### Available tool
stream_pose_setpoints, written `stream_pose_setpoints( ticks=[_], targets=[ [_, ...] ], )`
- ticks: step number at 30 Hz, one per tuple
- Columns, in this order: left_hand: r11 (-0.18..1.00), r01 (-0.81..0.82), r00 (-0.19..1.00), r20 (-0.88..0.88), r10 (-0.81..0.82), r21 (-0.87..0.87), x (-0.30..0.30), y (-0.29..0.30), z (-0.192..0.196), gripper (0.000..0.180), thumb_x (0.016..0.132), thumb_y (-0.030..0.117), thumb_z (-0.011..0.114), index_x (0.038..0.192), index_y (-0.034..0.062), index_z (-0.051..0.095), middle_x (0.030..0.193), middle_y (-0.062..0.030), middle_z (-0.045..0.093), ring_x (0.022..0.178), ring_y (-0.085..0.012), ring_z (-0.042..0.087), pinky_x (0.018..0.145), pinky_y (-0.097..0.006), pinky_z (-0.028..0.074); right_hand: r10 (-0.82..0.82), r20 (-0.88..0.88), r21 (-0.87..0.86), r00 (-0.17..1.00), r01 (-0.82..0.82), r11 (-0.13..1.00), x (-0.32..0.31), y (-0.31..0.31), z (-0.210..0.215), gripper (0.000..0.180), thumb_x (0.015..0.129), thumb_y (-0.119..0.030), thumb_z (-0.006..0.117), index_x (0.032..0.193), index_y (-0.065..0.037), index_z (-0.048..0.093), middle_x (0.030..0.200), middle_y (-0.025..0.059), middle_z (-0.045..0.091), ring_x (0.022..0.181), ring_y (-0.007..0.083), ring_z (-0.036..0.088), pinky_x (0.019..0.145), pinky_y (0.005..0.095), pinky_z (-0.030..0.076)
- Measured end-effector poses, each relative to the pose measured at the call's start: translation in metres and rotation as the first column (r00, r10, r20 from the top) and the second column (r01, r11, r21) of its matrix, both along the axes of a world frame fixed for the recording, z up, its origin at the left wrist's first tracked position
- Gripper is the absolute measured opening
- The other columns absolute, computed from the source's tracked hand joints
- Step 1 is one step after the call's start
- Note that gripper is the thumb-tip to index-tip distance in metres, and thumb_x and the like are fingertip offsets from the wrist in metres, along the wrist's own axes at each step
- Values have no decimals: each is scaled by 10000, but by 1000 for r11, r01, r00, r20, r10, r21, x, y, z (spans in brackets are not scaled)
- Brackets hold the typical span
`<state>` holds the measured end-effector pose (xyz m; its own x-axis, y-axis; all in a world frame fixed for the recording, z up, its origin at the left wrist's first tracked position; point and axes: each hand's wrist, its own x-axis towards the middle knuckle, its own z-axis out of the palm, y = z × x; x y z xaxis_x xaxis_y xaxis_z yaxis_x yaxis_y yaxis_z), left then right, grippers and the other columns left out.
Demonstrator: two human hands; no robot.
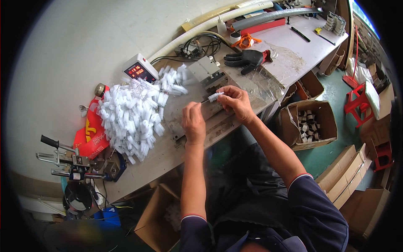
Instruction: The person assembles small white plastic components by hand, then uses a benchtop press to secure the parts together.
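1. Workbench (136, 177): its grey top is shared by loose stock, a small machine and both hands.
2. Pile of white bristle brushes (130, 119): heaped at the left of the bench, well apart from the right hand.
3. Cardboard carton (290, 128): set on the floor to the right, with short dark and pale pieces held inside.
4. Grey machine block (206, 71): mounted just beyond the hands, with a counter box (140, 68) placed to its left.
5. Right hand (237, 103): thumb and forefinger are pinched on one brush near its right end.
6. Left hand (194, 123): fingers are curled together at the brush's left; whether the thin stem is gripped cannot be told.
7. Single white brush (215, 97): held up between the hands, before the block; contact with the block cannot be made out. The step in hand is judged to be the handling of this one piece. A light, steady pinch seems called for next, with stem and bristles held in line and uncrushed.
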<state>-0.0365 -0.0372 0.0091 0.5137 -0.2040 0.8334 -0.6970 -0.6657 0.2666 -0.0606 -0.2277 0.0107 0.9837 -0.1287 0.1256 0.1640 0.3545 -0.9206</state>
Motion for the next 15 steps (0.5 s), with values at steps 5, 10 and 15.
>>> stream_pose_setpoints(
  ticks=[5,10,15],
  targets=[
    [1000,6,1000,11,-5,-25,2,1,0,109,913,0,713,992,54,659,1031,-101,682,947,-316,677,808,-418,563,6,11,-50,1000,-6,999,1,2,-4,194,942,-53,730,1126,7,712,813,6,663,642,57,564,535,220,443],
    [1000,9,1000,-6,-10,-24,1,-2,0,111,910,3,714,991,54,658,1028,-96,683,944,-316,678,807,-418,561,-2,8,-87,1000,3,996,1,-2,-8,185,937,-49,738,1111,10,719,809,5,663,633,56,559,537,221,441],
    [999,1,1000,-27,-2,-50,1,1,1,97,914,11,712,985,56,665,1013,-88,686,938,-315,678,802,-420,559,-19,-12,-99,1000,17,995,1,2,-7,181,892,-68,762,1063,-8,756,737,-6,647,594,53,534,523,227,412]
  ],
)
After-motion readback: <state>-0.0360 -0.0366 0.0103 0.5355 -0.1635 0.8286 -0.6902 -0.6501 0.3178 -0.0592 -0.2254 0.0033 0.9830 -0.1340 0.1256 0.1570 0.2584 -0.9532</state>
